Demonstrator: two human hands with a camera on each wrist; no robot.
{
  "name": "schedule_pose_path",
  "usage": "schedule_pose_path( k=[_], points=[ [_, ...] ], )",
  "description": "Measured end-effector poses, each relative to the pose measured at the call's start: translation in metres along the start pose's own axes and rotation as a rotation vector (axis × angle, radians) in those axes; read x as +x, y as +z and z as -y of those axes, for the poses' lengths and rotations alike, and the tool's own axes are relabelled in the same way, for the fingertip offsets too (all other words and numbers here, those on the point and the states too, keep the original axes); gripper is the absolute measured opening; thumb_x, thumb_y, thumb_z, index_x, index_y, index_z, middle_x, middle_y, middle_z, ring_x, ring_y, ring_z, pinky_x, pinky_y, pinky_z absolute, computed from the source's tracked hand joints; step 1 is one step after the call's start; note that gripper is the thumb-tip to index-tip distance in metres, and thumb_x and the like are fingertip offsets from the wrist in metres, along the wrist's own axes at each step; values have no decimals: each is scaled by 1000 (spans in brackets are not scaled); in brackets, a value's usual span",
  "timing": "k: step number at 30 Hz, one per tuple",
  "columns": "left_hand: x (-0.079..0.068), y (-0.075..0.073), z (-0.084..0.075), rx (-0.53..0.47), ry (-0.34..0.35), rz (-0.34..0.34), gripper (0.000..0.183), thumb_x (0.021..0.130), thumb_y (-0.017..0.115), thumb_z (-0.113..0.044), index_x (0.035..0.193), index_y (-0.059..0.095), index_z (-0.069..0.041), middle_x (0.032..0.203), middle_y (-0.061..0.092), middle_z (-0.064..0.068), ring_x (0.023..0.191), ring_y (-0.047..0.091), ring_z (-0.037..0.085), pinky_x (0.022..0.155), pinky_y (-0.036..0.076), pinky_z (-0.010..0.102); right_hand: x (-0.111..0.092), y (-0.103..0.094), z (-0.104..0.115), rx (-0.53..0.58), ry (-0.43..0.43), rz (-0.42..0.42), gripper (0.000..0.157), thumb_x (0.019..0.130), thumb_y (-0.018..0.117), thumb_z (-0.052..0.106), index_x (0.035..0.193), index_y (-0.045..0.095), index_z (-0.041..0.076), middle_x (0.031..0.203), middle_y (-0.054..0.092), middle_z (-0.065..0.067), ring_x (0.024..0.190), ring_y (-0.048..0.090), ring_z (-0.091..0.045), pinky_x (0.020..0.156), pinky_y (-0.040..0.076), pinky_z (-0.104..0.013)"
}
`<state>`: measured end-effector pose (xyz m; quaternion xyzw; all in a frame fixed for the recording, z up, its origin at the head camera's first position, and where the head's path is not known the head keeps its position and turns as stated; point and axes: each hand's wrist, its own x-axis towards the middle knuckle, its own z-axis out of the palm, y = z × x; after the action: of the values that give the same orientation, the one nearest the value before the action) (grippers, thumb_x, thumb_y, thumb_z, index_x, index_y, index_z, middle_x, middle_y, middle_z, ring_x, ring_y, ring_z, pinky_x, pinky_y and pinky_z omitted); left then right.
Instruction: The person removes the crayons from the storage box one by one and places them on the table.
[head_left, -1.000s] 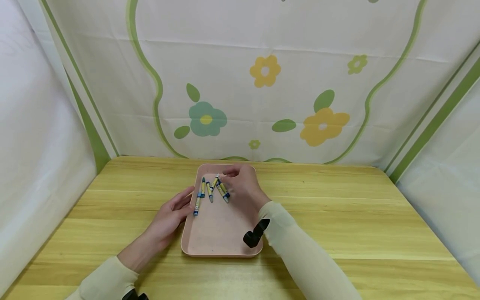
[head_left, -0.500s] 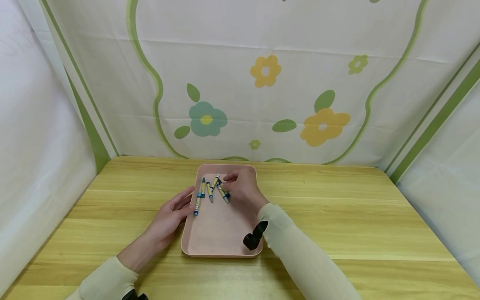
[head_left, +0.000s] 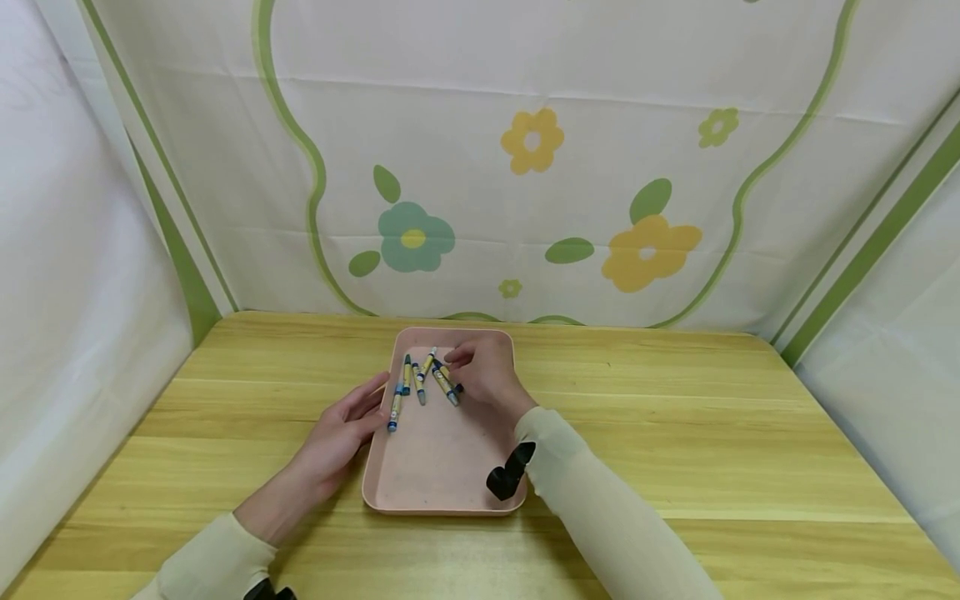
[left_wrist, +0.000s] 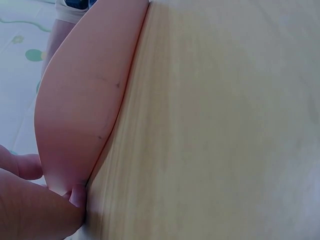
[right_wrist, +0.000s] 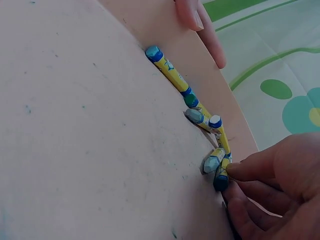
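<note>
Several crayons with yellow-and-blue wrappers lie in the upper left of a pink tray (head_left: 442,471). My right hand (head_left: 487,372) reaches over the tray's far right part. Thumb and fingers pinch a dark blue crayon (right_wrist: 220,183) in the right wrist view. Right beside it is a pale blue crayon (right_wrist: 212,163), and a white-tipped crayon (right_wrist: 215,121) leans close by. A grey-tipped crayon (right_wrist: 194,116), a green crayon (right_wrist: 191,100) and a light blue crayon (right_wrist: 172,75) run along the tray's side. My left hand (head_left: 341,437) grips the tray's left rim, thumb at the edge.
The tray stands on a wood-grain table (head_left: 712,433), near its back edge. Behind rises a white curtain (head_left: 465,192) with printed flowers, and white cloth hangs on both sides. Small crayon marks speckle the tray floor.
My right hand has come slightly down onto the rightmost crayon, whose lower end has shifted a little to the right. The left hand and the tray have stayed in place.
</note>
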<state>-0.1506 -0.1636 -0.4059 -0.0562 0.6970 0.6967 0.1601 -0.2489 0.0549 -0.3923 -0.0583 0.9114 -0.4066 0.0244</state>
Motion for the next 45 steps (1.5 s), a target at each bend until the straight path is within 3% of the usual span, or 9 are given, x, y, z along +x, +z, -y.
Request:
schedule_pose_path(
  k=[14, 21, 26, 31, 35, 39, 45],
  points=[
    [1, 0, 0, -4, -1, -4, 64, 110, 51, -10, 169, 29, -21, 177, 26, 12, 164, 27, 31, 132, 28, 51, 0, 0, 3, -90, 61, 28, 7, 88, 88, 19, 94, 88, 15, 98, 80, 4, 104, 67, -15, 84, 60, -30],
    [1, 0, 1, -5, 0, -3, 64, 110, 51, -10, 169, 29, -21, 177, 26, 13, 163, 27, 31, 132, 29, 51, 0, 0, 3, -125, 49, 38, 7, 89, 87, 20, 95, 88, 16, 108, 80, 2, 111, 65, -17, 94, 57, -34],
    [1, 1, 0, -7, -2, -3, 64, 110, 51, -9, 169, 29, -21, 177, 26, 13, 163, 27, 31, 132, 29, 51, 1, 0, 4, -120, 51, 28, 5, 89, 86, 18, 92, 88, 15, 95, 82, 4, 110, 66, -16, 90, 58, -32],
    [0, 1, 0, -1, -4, -4, 64, 110, 51, -9, 169, 29, -21, 177, 26, 13, 163, 27, 32, 132, 28, 51, -1, -2, 4, -68, 49, 6, 3, 87, 86, 14, 88, 88, 13, 89, 80, 3, 97, 67, -14, 71, 54, -23],
    [0, 1, 0, 3, -3, -4, 64, 110, 51, -10, 169, 29, -21, 177, 25, 13, 163, 27, 32, 132, 28, 52, -4, -6, 5, 20, 40, 5, 9, 89, 80, 8, 92, 88, 10, 100, 81, -1, 94, 67, -15, 64, 51, -22],
    [0, 1, 0, 3, -2, -3, 64, 110, 51, -10, 169, 29, -20, 177, 25, 14, 164, 26, 33, 132, 28, 52, -7, -11, 7, 110, 55, 21, 15, 93, 75, 8, 101, 87, 10, 114, 79, -1, 100, 68, -16, 72, 56, -24],
    [-1, 1, 0, -6, 1, 3, 64, 111, 50, -10, 169, 29, -20, 177, 25, 13, 164, 25, 31, 133, 28, 51, -10, -20, 11, 178, 73, 34, 16, 96, 77, 14, 109, 86, 18, 113, 80, 3, 107, 70, -16, 87, 62, -32]
  ],
)
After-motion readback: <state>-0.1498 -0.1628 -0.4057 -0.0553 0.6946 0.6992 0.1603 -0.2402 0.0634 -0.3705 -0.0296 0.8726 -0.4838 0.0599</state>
